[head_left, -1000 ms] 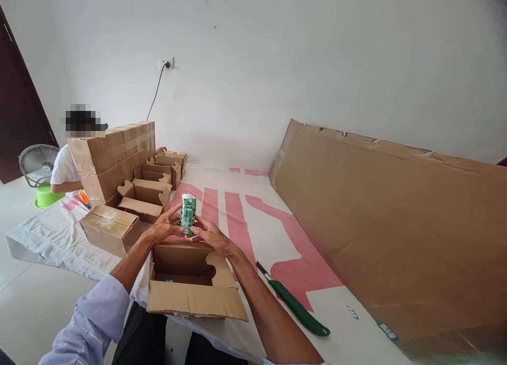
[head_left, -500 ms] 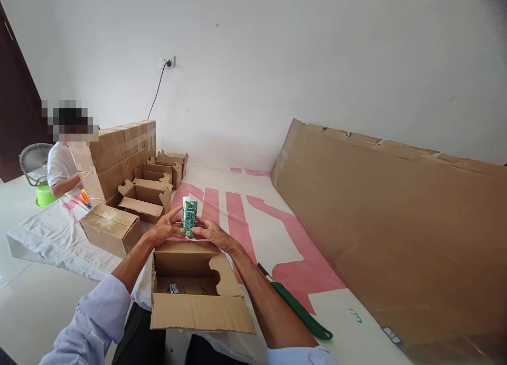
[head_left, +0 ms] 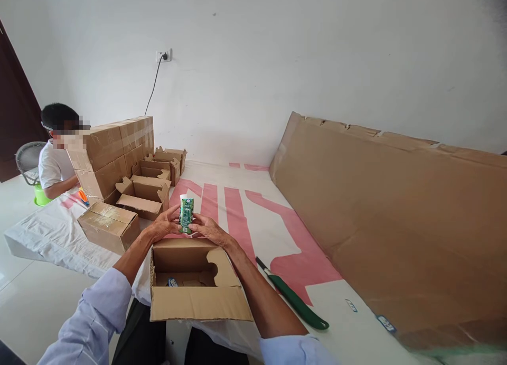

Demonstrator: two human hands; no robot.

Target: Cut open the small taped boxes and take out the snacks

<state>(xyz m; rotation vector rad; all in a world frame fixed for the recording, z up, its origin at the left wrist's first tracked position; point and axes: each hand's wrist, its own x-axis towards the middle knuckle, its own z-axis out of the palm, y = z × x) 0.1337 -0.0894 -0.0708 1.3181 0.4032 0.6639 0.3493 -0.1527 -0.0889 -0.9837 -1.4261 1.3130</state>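
Both my hands hold a small green and white carton (head_left: 186,213) upright above the far edge of an open cardboard box (head_left: 198,301). My left hand (head_left: 163,225) grips the carton's left side and my right hand (head_left: 208,228) its right side. The box sits in front of me with its flaps folded out. A small item with a blue label (head_left: 172,282) lies on the box floor. The carton's lower end is hidden by my fingers.
A green-handled knife (head_left: 295,301) lies right of the box on the white and pink sheet (head_left: 237,217). A large flat cardboard sheet (head_left: 396,212) leans at the right. Closed and open boxes (head_left: 119,159) stand at left, with another person (head_left: 55,159) and a fan (head_left: 26,161) behind them.
My hands and the carton stay together above the box; the view has shifted slightly. The person at left has come further out from behind the stacked boxes.
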